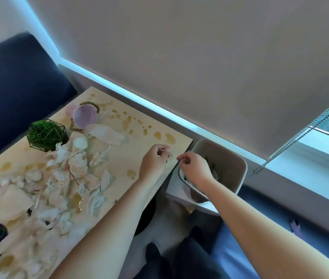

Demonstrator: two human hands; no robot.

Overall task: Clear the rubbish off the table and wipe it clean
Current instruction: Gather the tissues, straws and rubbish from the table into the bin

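Both hands are at the far right edge of the table (119, 156), next to the bin (238, 170) that stands just off that edge. The left hand (154, 161) hangs over the table corner with its fingers curled in as if pinching something small, but nothing shows between them, so I cannot tell whether it holds a scrap. The right hand (195, 168) is over the bin's near rim, thumb and forefinger drawn together; whether it grips anything is also unclear. Most of the rubbish is well away from the bin: a heap of crumpled tissues (75, 170) covers the middle and left of the table, with a pink cup (84, 115) tipped on its side near the far edge and a small green plant (45, 134) in a wire frame just beside the heap. Brown spill marks (128, 123) dot the bare wood, and a wet-looking puddle (77, 202) sits among the tissues. The chief risk, as I judge it, is dragging the tissues across those wet patches and smearing the liquid wider before any wiping is done. Small scraps may also miss the bin and land on the floor, since it sits beyond the edge. A careless sweep could knock the plant over or roll the cup off the table.
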